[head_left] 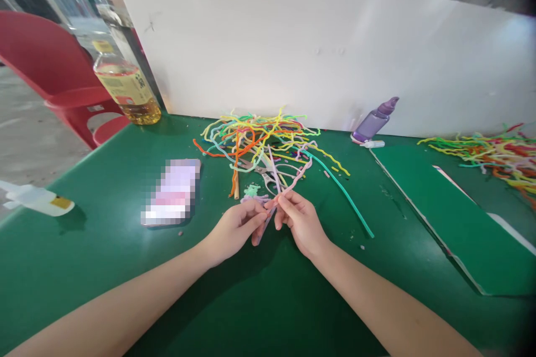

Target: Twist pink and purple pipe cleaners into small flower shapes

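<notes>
My left hand (243, 227) and my right hand (302, 220) meet above the green table, fingers pinched close together. Between them they grip a pink pipe cleaner (302, 172), whose free end rises to the right. A lilac pipe cleaner (273, 164) crosses it at my fingertips, slanting upward. Just beyond the hands lie scissors (268, 172) with pale handles, partly covered by a tangled heap of coloured pipe cleaners (259, 131). A small mint-green curled piece (252, 190) and lilac pieces (248, 199) rest near my left fingers.
At left are a pixelated phone-like object (171, 192), a white bottle (39, 201) and an oil bottle (125, 86). A purple bottle (372, 122) stands by the white board (314, 39). At right are a green board (452, 223) and more pipe cleaners (498, 153).
</notes>
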